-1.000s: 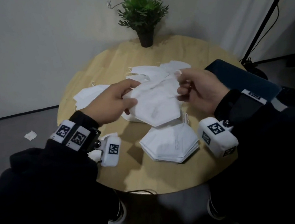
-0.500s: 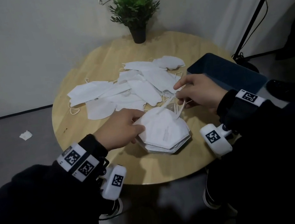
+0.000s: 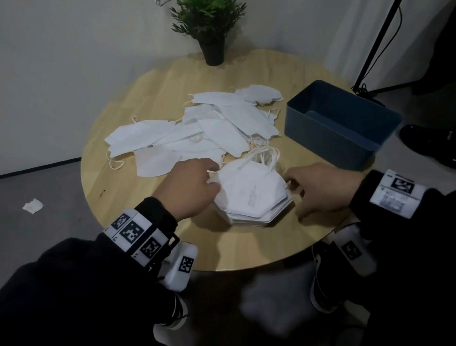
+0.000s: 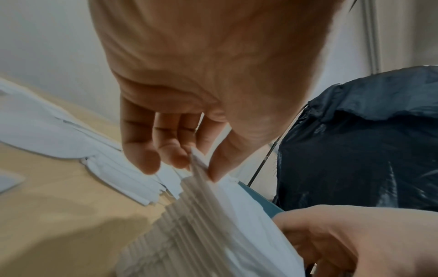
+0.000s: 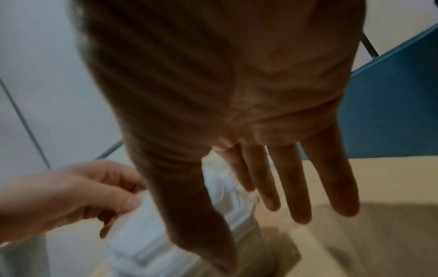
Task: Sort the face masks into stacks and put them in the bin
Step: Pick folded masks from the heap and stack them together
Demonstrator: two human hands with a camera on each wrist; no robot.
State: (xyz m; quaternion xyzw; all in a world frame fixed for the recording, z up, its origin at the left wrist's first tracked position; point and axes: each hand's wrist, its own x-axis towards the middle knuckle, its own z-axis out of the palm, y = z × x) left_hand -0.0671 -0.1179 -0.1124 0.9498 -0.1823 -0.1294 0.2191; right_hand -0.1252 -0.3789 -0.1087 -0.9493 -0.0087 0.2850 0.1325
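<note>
Squaring the stack (image 3: 252, 195) between my hands.
My left hand (image 3: 191, 188) pinches its near-side edge so masks stay aligned; my right hand (image 3: 321, 189), fingers spread, flanks the opposite side.

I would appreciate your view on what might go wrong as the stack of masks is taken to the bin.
1. The left hand pinches only one edge of the mask stack, and the right hand is open beside it, so layers may fan out or slide.
2. Ear loops trail towards the loose masks and could snag.
3. The bin overhangs the table edge; bumping might tip it.
</note>
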